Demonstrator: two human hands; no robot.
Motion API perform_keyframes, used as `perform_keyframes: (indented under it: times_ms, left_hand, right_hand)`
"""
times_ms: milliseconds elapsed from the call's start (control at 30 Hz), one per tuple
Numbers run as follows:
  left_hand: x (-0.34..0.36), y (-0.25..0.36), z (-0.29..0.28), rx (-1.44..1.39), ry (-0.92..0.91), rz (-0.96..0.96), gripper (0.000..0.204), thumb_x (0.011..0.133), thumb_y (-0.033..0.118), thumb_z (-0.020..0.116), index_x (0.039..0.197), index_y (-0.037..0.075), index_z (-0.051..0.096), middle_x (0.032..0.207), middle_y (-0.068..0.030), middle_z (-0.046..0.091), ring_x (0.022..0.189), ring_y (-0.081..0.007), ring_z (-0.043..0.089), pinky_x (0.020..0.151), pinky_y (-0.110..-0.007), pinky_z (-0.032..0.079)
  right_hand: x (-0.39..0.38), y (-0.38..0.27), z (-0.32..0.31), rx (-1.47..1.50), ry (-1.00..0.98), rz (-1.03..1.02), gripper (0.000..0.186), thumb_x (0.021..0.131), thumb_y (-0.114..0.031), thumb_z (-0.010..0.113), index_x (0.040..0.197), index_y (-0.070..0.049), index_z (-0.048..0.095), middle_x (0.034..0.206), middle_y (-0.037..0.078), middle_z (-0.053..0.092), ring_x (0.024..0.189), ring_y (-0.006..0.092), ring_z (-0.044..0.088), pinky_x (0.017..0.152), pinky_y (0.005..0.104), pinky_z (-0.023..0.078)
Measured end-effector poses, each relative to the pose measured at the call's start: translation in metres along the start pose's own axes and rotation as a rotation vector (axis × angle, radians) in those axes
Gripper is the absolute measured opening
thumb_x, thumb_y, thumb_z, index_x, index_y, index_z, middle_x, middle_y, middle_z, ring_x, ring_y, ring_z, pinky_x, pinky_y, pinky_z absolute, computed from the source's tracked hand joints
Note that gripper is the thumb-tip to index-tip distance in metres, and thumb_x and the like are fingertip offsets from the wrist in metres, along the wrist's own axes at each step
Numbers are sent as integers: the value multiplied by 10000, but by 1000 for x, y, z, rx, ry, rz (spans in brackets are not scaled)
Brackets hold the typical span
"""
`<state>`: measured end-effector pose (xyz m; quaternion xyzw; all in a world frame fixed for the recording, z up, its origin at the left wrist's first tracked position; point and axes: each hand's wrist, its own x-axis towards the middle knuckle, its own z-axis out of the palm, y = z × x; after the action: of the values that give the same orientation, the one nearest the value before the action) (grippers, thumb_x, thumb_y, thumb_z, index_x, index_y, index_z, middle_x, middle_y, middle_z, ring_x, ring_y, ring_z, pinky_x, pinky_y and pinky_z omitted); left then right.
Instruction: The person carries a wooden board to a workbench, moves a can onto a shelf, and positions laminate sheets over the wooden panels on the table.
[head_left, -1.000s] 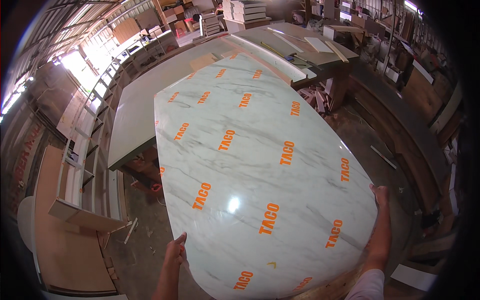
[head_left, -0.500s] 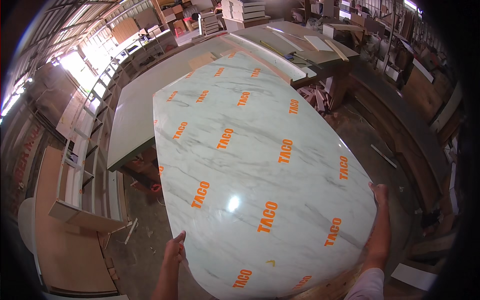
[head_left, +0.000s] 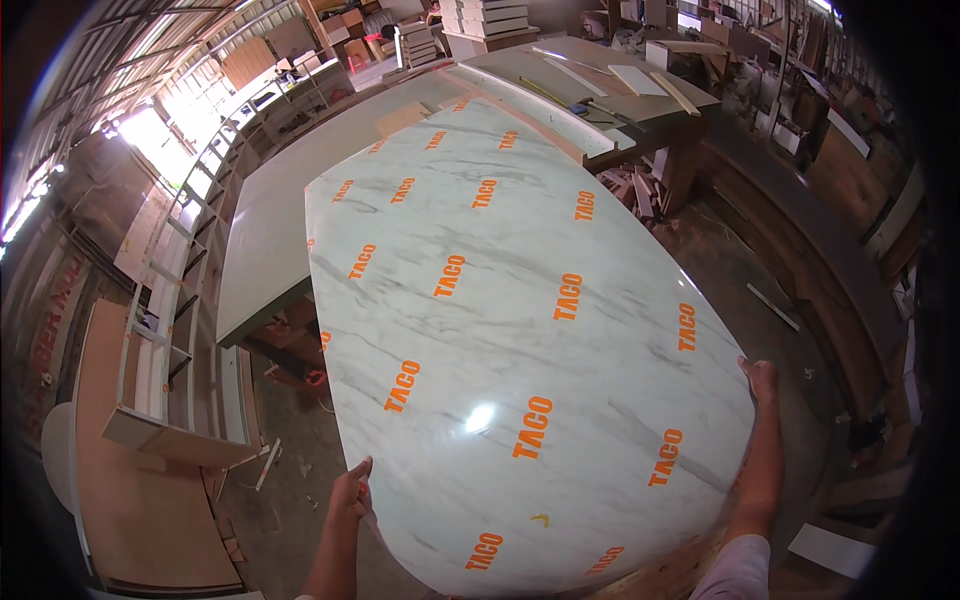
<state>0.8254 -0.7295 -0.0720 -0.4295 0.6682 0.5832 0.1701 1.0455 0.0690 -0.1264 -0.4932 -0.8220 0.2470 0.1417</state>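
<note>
A large white sheet with grey marble veining and orange printed lettering [head_left: 510, 330] fills the middle. Its far end reaches over a pale worktable [head_left: 270, 230]; its near end curves toward me, with a strip of bare wood [head_left: 660, 585] showing below it. My left hand [head_left: 349, 495] is closed on the sheet's lower left edge, thumb along the rim. My right hand [head_left: 760, 385] grips the right edge higher up, its forearm running down alongside the curved edge. The fingers beneath the sheet are hidden.
A long rail [head_left: 530, 105], loose strips and boards [head_left: 630, 85] lie on the table's far part. Open wooden shelving [head_left: 180, 360] and plywood panels [head_left: 150, 500] line the left. Scrap wood [head_left: 640, 195] is piled below the table. Dark boards [head_left: 830, 290] stand along the right.
The sheet and both my hands have shifted slightly upward in the picture, away from me. The grip at both edges stays as it was.
</note>
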Motion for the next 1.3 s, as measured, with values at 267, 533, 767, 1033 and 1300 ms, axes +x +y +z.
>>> perform_keyframes:
  times_ms: [267,533,767,1033,1300]
  left_hand:
    - [-12,12,5,35,33,-26,438,857,221,740,1120,-106,614,1081,-152,629,953,-206,593,888,-301,459]
    - [27,-9,-5,-64,-77,23,464,814,259,786,1068,-98,633,1009,-126,595,833,-185,536,815,-288,456]
    - [52,-18,-9,-144,-171,26,489,837,254,767,1107,-122,610,1115,-158,598,896,-204,561,835,-289,455]
    - [42,-23,-1,-149,-161,70,463,867,200,725,1177,-107,572,1105,-156,615,855,-224,599,786,-311,493]
    - [58,-17,-5,-108,-146,30,282,865,199,727,999,-30,632,752,-30,548,590,-121,492,576,-269,465]
  right_hand:
    - [-6,-7,3,-17,-8,-6,549,743,-447,782,559,24,569,528,97,529,524,179,473,546,402,401]
    - [-7,-4,5,20,14,-3,554,763,-450,764,557,19,553,520,78,486,531,139,432,530,399,380]
    - [-11,-4,7,44,28,-57,575,784,-378,771,479,-45,416,510,-29,357,531,83,341,468,363,277]
    - [-13,4,19,-43,25,-14,577,757,-463,767,551,13,516,521,82,493,527,154,453,533,402,396]
    - [-24,-5,20,13,49,-13,537,759,-408,783,545,9,522,531,63,494,551,130,462,529,386,401]
